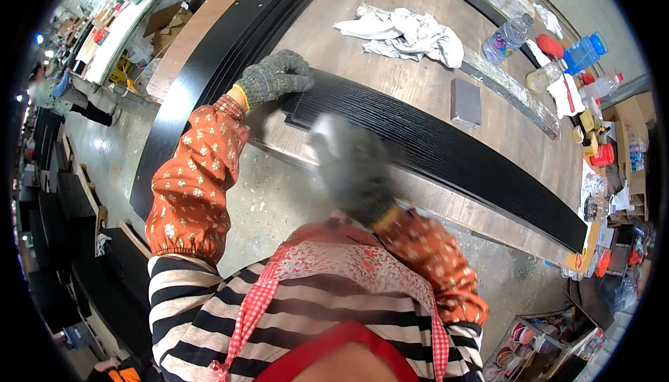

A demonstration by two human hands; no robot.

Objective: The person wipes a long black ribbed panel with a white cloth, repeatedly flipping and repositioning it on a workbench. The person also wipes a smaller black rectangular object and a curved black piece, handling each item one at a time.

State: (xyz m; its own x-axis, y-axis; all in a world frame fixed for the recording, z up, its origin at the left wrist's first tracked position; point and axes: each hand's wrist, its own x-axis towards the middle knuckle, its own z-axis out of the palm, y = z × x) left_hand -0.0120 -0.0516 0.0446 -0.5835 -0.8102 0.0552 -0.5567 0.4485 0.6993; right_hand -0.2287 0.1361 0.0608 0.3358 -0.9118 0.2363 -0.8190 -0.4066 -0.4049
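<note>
While left hand (274, 78) holds end of black board (446, 152), right hand (354, 172) blurred, grip unclear; work seems underway, remainder cannot tell.

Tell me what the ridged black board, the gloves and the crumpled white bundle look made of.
Ridged black board: probably wood or wood-look composite with a satin finish; grain-like ridges catch the light. Gloves: apparently matte knitted yarn, given the speckled texture on the left one. Crumpled white bundle: likely soft, matte cloth, judging by its loose folds.
</note>
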